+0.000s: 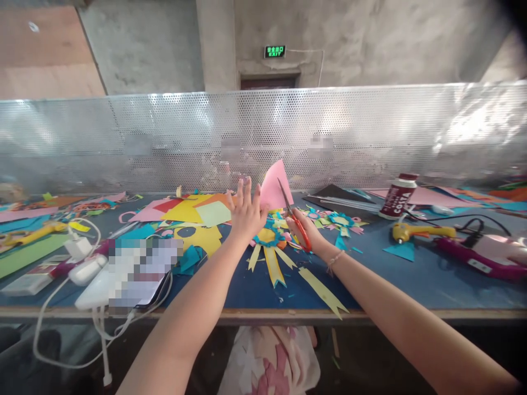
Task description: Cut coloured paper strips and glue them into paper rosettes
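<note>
My left hand (248, 213) has its thumb and forefinger at the edge of an upright sheet of pink paper (274, 186), gripping it; the other fingers are raised and spread. In my right hand (310, 233) is a pair of scissors (303, 230) with orange handles, its blades pointing up across the front of the pink paper. Beneath both hands lies a paper rosette (267, 236) with a blue ruffled rim, a yellow middle and pale yellow ribbon tails (274, 267). A loose pale yellow strip (323, 289) with a notched end rests to its lower right.
Coloured paper sheets (189, 208) and scraps cover the left and back. A phone (152, 274), white power bank (94, 285) and cables stand at left. On the right are a brown bottle (398, 197), a yellow glue gun (424, 231) and a purple power strip (473, 260). A perforated metal screen (173, 137) closes the back.
</note>
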{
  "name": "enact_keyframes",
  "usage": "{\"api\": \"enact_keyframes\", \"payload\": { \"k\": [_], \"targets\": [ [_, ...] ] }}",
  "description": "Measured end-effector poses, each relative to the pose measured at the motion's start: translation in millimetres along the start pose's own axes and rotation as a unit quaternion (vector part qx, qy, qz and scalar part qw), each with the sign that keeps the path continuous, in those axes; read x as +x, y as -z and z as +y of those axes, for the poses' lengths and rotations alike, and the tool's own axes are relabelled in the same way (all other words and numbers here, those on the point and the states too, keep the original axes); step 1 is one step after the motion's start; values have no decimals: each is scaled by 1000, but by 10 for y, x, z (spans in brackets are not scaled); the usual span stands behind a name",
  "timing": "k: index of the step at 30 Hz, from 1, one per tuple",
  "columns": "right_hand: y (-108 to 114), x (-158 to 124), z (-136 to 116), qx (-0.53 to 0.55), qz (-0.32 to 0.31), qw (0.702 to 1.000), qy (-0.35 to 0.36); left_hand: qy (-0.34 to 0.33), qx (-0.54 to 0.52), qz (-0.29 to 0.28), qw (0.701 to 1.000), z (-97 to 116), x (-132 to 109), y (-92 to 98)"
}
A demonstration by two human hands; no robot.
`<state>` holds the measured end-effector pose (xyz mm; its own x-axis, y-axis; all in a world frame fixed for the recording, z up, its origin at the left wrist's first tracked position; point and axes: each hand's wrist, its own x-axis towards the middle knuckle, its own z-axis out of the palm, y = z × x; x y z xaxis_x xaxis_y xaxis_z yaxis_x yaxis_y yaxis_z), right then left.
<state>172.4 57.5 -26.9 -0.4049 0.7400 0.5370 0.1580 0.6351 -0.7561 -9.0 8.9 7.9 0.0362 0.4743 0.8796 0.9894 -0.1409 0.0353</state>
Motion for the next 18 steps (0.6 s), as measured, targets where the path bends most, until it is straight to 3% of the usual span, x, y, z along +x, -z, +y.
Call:
{"api": "enact_keyframes", "payload": {
  "k": [13, 18],
  "targets": [
    [15, -7, -43, -105, -8, 994, 21, 10, 82, -75, 994, 6, 61, 102],
    [25, -12, -41, -106, -3, 994, 24, -5, 71, -127, 989, -26, 104, 70]
  ]
}}
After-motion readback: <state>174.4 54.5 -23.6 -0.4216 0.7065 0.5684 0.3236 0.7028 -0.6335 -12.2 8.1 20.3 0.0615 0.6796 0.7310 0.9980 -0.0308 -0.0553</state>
